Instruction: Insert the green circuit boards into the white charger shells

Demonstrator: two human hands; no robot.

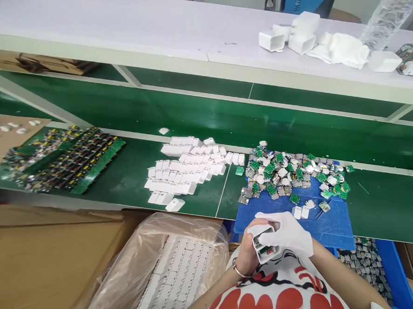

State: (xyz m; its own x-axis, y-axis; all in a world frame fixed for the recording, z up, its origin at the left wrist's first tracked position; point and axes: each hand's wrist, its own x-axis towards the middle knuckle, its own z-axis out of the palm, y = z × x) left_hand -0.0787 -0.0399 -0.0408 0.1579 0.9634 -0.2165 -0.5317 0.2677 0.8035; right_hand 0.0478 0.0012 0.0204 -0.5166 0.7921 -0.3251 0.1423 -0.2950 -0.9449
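Observation:
My left hand, bare with a bracelet at the wrist, is closed around a white plastic housing. The housing's open end faces me, tilted, and a green circuit board with parts on it shows inside. Over the top and right of this housing bends my right hand in a white glove. Its fingers are closed on the housing at the opening; their tips are partly hidden. Just beyond, on a blue mat, lie small white caps and a small board with long wire leads.
Small circuit boards are heaped on the mat. Rows of white housings stand left of it, with board panels farther left. A lined box of white parts sits below the bench edge; a blue bin is at right.

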